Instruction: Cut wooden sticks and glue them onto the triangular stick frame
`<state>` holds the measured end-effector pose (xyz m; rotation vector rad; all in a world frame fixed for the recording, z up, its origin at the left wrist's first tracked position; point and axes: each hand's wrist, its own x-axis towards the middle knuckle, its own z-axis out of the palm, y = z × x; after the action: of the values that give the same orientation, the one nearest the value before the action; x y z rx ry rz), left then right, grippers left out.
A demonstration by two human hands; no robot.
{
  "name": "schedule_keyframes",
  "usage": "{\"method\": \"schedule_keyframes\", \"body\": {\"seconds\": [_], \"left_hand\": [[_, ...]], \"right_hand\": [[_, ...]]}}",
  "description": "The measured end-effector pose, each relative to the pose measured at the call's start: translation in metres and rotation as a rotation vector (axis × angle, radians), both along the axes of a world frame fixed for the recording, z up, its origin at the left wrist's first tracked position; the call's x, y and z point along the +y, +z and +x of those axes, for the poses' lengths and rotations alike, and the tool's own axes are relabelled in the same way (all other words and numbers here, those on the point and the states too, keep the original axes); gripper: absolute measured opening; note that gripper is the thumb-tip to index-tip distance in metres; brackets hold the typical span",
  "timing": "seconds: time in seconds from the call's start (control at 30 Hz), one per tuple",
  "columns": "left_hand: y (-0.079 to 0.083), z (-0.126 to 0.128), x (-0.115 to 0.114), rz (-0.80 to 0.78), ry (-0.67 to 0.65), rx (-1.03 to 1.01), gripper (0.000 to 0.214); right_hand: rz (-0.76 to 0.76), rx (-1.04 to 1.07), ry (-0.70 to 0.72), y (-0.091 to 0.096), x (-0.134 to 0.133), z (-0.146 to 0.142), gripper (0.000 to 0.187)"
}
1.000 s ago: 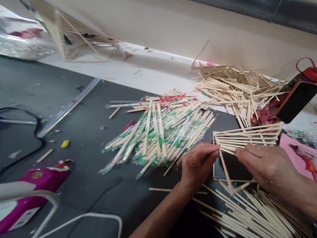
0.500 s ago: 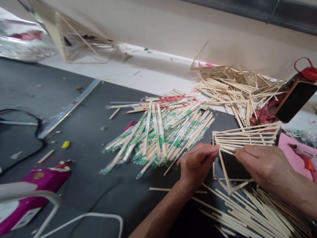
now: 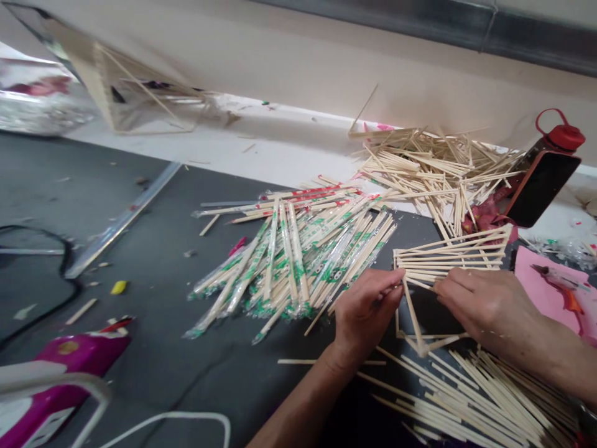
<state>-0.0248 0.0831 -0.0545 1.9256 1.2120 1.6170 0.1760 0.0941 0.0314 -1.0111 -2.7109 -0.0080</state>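
A flat frame of glued bamboo sticks [image 3: 450, 258] lies on the dark mat at the right. My left hand [image 3: 366, 314] pinches the left end of one thin stick at the frame's left corner. My right hand [image 3: 485, 308] rests on the frame's lower rows, fingers closed on the same stick's other end. A diagonal stick [image 3: 413, 317] runs down from the corner between my hands to the frame's lower bar.
A heap of plastic-wrapped chopsticks [image 3: 298, 255] lies left of my hands. Bare sticks are piled at the back [image 3: 433, 168] and in front [image 3: 471, 398]. A red-capped bottle [image 3: 543, 174], a glue gun on pink paper [image 3: 557, 292], a magenta box [image 3: 60, 367] and a stick structure [image 3: 135, 93] stand around.
The view has shifted slightly, so everything sits a little lower and to the left. Both hands keep their hold on the stick at the frame.
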Motion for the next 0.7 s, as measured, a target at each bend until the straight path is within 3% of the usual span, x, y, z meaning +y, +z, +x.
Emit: {"method": "schedule_keyframes", "body": {"seconds": [0.47,0.57,0.7], "left_hand": [[0.005,0.002,0.000,-0.118,0.067,0.146,0.013],[0.005,0.003,0.000,-0.137,0.092,0.148,0.013],[0.001,0.002,0.000,-0.207,0.057,0.074,0.013]], "right_hand": [[-0.024,0.026,-0.036,0.004,-0.003,0.004,0.021],[-0.033,0.074,-0.078,0.017,-0.002,0.011,0.022],[0.003,0.107,-0.167,0.051,-0.002,0.019,0.021]]}}
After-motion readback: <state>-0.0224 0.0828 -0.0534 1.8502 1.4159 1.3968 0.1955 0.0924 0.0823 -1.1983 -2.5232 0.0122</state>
